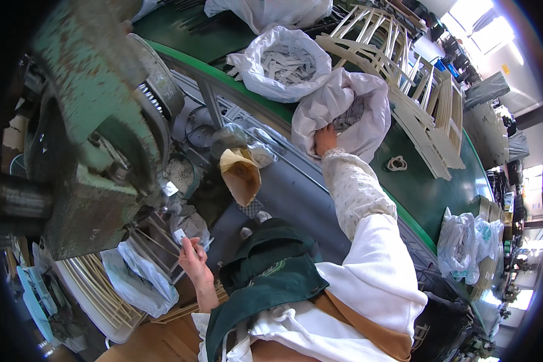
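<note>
The small white piece (pixel 179 234) is in the left hand (pixel 195 265), to the right of the green press (pixel 96 208). The left fingers are together, clamped on the piece's near end; its far end projects free. The piece appears light, thin and fairly stiff; its material cannot be confirmed. Grip it by the end or edges with a light pinch; a smooth face may slip.

The right hand (pixel 326 140) reaches into the near white sack (pixel 377 93) on the green table (pixel 419 184). Its fingers are partly hidden; whether they are clamped on anything cannot be told. The sack wall is soft and likely to fold inward. Take the pale pieces (pixel 351 113) inside singly, by their edges; loose stacking may cause tangling.
</note>
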The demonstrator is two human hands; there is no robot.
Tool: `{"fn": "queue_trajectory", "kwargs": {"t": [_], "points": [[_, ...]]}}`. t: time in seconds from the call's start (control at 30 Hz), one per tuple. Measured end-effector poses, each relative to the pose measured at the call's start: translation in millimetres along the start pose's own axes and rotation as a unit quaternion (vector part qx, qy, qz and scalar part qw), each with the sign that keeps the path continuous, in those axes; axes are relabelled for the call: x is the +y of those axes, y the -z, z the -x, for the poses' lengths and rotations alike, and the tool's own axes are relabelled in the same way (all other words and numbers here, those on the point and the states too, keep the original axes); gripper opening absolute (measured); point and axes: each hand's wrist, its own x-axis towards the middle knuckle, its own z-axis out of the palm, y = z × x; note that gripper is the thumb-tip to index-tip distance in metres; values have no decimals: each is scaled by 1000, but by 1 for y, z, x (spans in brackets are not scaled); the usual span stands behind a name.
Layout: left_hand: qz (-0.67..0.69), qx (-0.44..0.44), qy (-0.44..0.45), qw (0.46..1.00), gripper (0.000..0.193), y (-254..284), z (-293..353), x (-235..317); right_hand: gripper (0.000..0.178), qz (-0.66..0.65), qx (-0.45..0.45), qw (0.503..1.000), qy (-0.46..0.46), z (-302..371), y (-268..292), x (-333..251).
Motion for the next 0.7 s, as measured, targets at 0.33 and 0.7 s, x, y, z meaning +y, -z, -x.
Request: {"fn": "queue_trajectory", "kwargs": {"t": [0.33,0.7], "points": [[-44,22,16,999,35,-27,7,-9,33,-150,-86,980,102,-10,-15,46],[-15,1,12,1000,28,-34,7,-18,24,-718,-52,655,-230,-25,37,103]]}}
